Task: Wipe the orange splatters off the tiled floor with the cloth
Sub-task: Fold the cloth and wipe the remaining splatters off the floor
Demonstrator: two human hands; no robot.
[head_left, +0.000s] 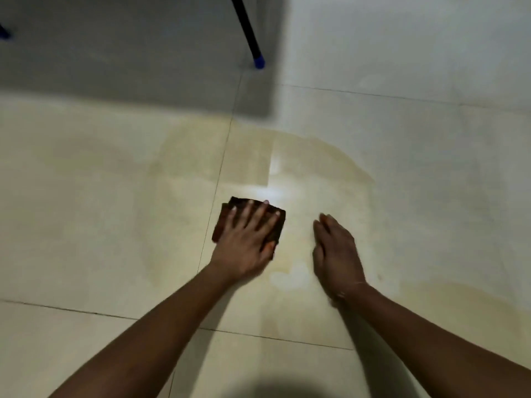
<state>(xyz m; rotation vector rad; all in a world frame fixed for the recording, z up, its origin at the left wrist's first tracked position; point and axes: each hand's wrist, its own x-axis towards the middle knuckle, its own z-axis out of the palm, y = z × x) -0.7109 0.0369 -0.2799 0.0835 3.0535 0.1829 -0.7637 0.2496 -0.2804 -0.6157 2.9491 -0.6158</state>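
A folded dark brown cloth (227, 216) lies flat on the pale tiled floor (86, 225). My left hand (247, 242) presses down on it with fingers spread, covering most of it. My right hand (336, 251) rests edge-on on the floor to the right of the cloth, fingers together, holding nothing. A faint orange-yellow wet smear (339, 162) spreads over the tiles around and beyond both hands, with a curved edge at the upper right. A pale patch (290, 275) shows inside the smear between my wrists.
A black furniture leg with a blue foot (258, 62) stands on the floor at the top centre. Another blue foot (4, 33) shows at the far left edge. A dark shadow covers the top left tiles. Grout lines cross the floor.
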